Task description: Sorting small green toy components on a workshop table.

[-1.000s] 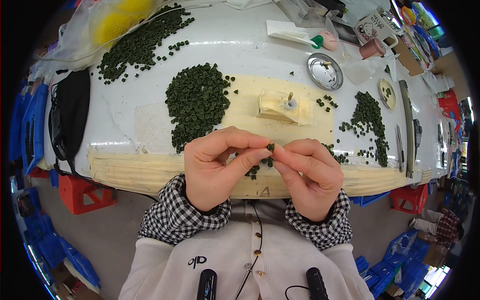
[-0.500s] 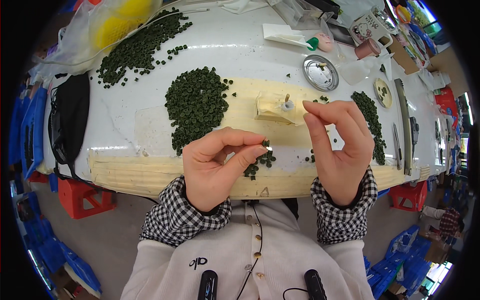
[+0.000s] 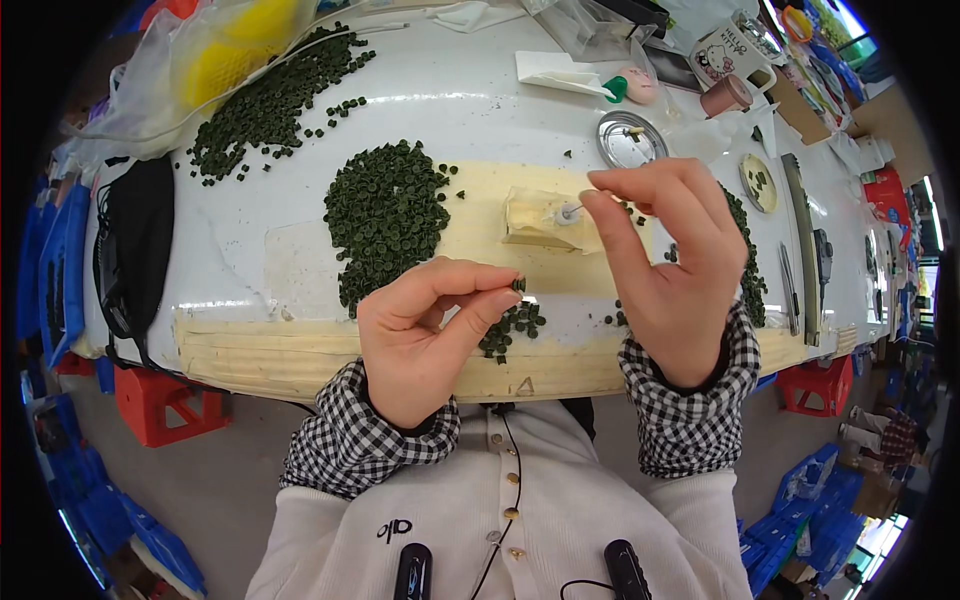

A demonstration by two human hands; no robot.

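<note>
My left hand (image 3: pixel 415 335) pinches a small dark green cap-like piece (image 3: pixel 519 285) between thumb and forefinger, above the near part of the table. My right hand (image 3: pixel 670 265) is at the cream, tape-wrapped block (image 3: pixel 535 222), its thumb and forefinger closed on the end of a thin stick (image 3: pixel 574 208). The stick leans out of a small whitish holder on top of the block. Several loose green pieces (image 3: pixel 515 330) lie just beyond my left fingertips. A large heap of the same pieces (image 3: pixel 388 215) spreads left of the block.
Another green heap (image 3: pixel 275 95) lies at the far left, beside a clear bag with yellow contents (image 3: pixel 230 65). A round metal lid (image 3: pixel 630 138), a small dish (image 3: pixel 758 184), tweezers (image 3: pixel 788 283) and a mug (image 3: pixel 735 55) are on the right. A black cloth (image 3: pixel 138 245) hangs at the left edge.
My right hand has moved slightly left and up and now grips the stick, which has tilted from upright towards it. My left hand keeps its pinch on the green piece.
</note>
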